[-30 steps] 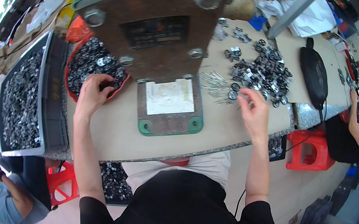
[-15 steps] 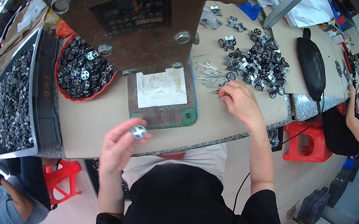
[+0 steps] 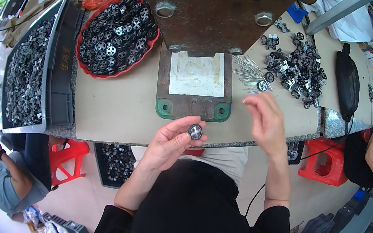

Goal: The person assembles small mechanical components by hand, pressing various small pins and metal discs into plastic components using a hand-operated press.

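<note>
In front of the press, my left hand (image 3: 171, 140) pinches a small black toy wheel (image 3: 195, 132) with a silver cross-shaped hub between thumb and fingers, its face turned up. My right hand (image 3: 266, 122) hovers over the table's front edge to the right, fingers curled together; whatever lies between the fingertips is too small to make out. Beyond it lies a loose heap of thin metal rods (image 3: 248, 72), with a loose wheel (image 3: 262, 85) at its right end. The press base (image 3: 192, 105), green and brown with a whitish plate (image 3: 196, 75), stands beyond my left hand.
A red scalloped bowl (image 3: 80, 62) of wheels and a grey bin (image 3: 59, 95) of small dark parts stand left. The rusty press head (image 3: 208, 22) overhangs the base. Wheeled assemblies (image 3: 301, 70) and a black pouch (image 3: 346, 83) lie right. Other people work at both sides.
My right hand has lifted off the rods and come back toward me. My left hand, still holding the wheel, has moved right. The whole view has shifted, and a wheel shows by the rods.
</note>
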The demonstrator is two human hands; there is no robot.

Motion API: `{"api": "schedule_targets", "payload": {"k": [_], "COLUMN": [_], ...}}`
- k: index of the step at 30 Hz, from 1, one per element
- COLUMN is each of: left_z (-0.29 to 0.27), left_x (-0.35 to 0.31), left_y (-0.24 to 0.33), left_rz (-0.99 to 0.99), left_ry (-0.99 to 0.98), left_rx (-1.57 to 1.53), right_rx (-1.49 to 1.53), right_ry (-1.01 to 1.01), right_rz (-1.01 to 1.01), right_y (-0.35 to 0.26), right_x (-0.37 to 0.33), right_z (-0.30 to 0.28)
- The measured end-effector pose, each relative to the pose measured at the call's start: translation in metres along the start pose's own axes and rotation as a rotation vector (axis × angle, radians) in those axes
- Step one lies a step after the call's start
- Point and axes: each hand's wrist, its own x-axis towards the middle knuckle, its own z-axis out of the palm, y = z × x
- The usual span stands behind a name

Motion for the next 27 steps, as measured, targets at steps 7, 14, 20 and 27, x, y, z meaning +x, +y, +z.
{"api": "schedule_targets", "payload": {"k": [7,14,20,27], "left_z": [0.009,0.017,0.019,0.008], "left_x": [0.0,0.004,0.003,-0.004], "left_y": [0.003,-0.002,0.002,0.003], "left_rz": [0.007,0.104,0.017,-0.047], "left_ry": [0.125,0.239,0.224,0.134], "left_rx": [-0.008,0.165,0.044,0.132], "right_rx": [0.255,0.229,0.152,0.24], "right_ry": [-0.038,-0.015,-0.039,-0.119], "right_rz": [0.045,0.062,0.063,0.095], "right_y": [-0.046,-0.06,-0.055,-0.053], "right_x": [-0.029,-0.038,-0.038,-0.035], "right_z": [0.026,0.039,0.039,0.032]}}
